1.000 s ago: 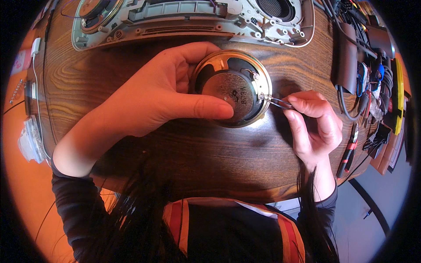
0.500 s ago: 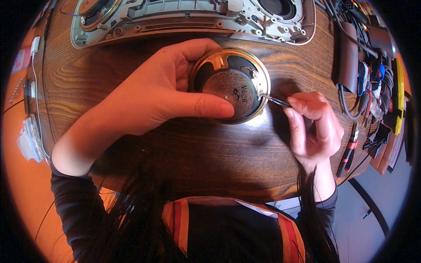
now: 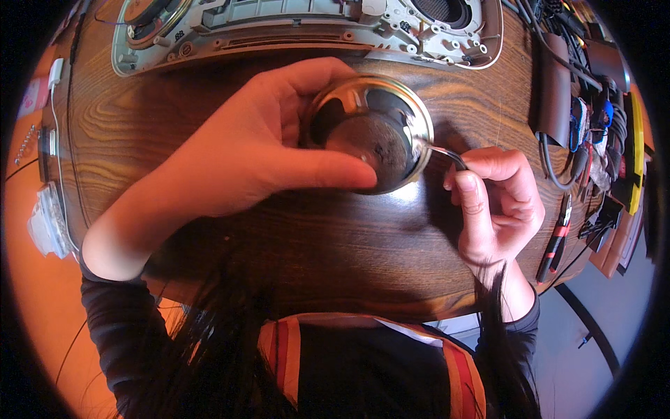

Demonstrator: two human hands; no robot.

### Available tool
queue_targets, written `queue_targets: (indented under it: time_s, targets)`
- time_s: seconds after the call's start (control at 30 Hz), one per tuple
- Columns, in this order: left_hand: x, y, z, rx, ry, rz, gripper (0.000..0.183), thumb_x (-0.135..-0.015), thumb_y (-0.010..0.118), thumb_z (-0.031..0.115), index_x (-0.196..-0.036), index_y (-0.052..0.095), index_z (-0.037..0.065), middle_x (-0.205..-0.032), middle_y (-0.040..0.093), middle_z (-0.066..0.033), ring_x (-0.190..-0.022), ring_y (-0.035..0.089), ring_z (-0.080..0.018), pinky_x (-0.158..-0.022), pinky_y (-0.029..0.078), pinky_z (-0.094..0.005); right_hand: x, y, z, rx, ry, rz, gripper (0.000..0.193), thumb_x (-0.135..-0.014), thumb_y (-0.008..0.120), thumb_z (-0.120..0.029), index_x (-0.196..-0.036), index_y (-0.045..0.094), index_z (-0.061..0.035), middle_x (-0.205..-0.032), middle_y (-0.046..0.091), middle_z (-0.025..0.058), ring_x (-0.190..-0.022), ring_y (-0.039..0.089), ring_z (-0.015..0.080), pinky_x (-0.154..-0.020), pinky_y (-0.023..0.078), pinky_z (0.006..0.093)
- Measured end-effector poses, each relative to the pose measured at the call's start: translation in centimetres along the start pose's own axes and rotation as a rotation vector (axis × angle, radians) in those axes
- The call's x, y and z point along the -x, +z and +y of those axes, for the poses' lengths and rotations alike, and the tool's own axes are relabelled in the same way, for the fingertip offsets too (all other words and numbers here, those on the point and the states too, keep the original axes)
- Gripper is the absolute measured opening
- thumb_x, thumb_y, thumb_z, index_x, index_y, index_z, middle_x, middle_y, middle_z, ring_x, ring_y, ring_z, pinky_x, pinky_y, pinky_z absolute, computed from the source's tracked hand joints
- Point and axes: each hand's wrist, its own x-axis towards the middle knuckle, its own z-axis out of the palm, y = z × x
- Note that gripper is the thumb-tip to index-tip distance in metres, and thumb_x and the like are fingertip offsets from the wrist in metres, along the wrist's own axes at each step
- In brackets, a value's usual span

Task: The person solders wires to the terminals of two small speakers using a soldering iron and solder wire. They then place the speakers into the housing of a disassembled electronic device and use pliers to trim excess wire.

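My left hand (image 3: pixel 272 143) grips a round loudspeaker driver (image 3: pixel 387 133) at its left side, the thumb lying across the dark magnet back. The driver has a gold-coloured metal rim and is slightly blurred. Between thumb and fingers, my right hand (image 3: pixel 499 199) pinches slim dark tweezers (image 3: pixel 455 158). Their bright metal tip reaches the terminal area at the driver's right edge; blur hides whether it grips anything there.
Beyond my hands lies an opened pale plastic speaker housing (image 3: pixel 300 42), with another driver (image 3: pixel 150 17) in its left end. Red-and-black pliers (image 3: pixel 555 244) rest at the right, below a grey cylinder (image 3: pixel 553 98) and bundled cables (image 3: pixel 615 133). A clear plastic bag (image 3: pixel 47 220) is at the left.
The driver has tilted and shifted a little to the right, and now looks blurred. My right hand has moved slightly, with the tweezers still at the driver's right edge.
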Motion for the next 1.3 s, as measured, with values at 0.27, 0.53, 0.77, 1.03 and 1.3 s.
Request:
queue_targets:
  time_s: [0.27, 0.53, 0.77, 1.03, 1.3]
  targets:
    - [0.0, 0.0, -0.1, 0.022, 0.035, -0.013, 0.07, -0.069, 0.079, 0.004, -0.13, 0.044, 0.001, -0.12, 0.056, -0.0088, -0.11, 0.057, -0.0172, -0.092, 0.049, -0.0296, -0.9, -1.4, 0.6, 0.004, -0.096, -0.056, 0.017, -0.077, 0.073, 0.001, -0.088, 0.061, 0.0044, -0.084, 0.067, 0.0124, -0.076, 0.063, 0.0173, -0.071, 0.05, 0.027]
    - [0.0, -0.1, 0.1, 0.03, 0.011, -0.02, 0.071, -0.068, 0.079, 0.005, -0.129, 0.044, 0.001, -0.119, 0.057, -0.009, -0.108, 0.058, -0.0175, -0.092, 0.05, -0.0294, -1.8, -1.9, 0.8, 0.128, -0.258, -0.174, 0.019, -0.073, 0.075, 0.002, -0.086, 0.062, 0.0039, -0.081, 0.066, 0.0139, -0.072, 0.064, 0.0205, -0.065, 0.051, 0.0286]
    - [0.0, -0.1, 0.1, 0.032, 0.01, -0.012, 0.07, -0.067, 0.079, 0.004, -0.128, 0.044, 0.0, -0.117, 0.058, -0.0093, -0.107, 0.059, -0.0172, -0.092, 0.05, -0.0294, -1.8, -1.8, 0.7, 0.175, -0.278, -0.17, 0.017, -0.073, 0.075, 0.002, -0.084, 0.062, 0.0044, -0.081, 0.066, 0.0143, -0.073, 0.065, 0.0221, -0.066, 0.051, 0.0294]
    - [-0.1, -0.1, 0.0, 0.064, 0.018, -0.012, 0.07, -0.066, 0.08, 0.005, -0.127, 0.045, 0.0, -0.115, 0.059, -0.0086, -0.104, 0.061, -0.0171, -0.09, 0.051, -0.0291, -1.8, -1.8, 0.6, 0.181, -0.27, -0.162, 0.017, -0.073, 0.075, 0.002, -0.083, 0.062, 0.0045, -0.08, 0.066, 0.0143, -0.072, 0.065, 0.0218, -0.065, 0.051, 0.0295]
    - [-0.1, -0.1, 0.0, 0.053, -0.009, -0.011, 0.071, -0.066, 0.081, 0.008, -0.127, 0.046, 0.0, -0.114, 0.059, -0.0089, -0.103, 0.062, -0.0174, -0.089, 0.052, -0.0296, -1.5, -1.4, 0.5, 0.233, -0.288, -0.135, 0.016, -0.074, 0.074, 0.002, -0.082, 0.061, 0.0043, -0.078, 0.066, 0.014, -0.07, 0.064, 0.0215, -0.063, 0.051, 0.0285]
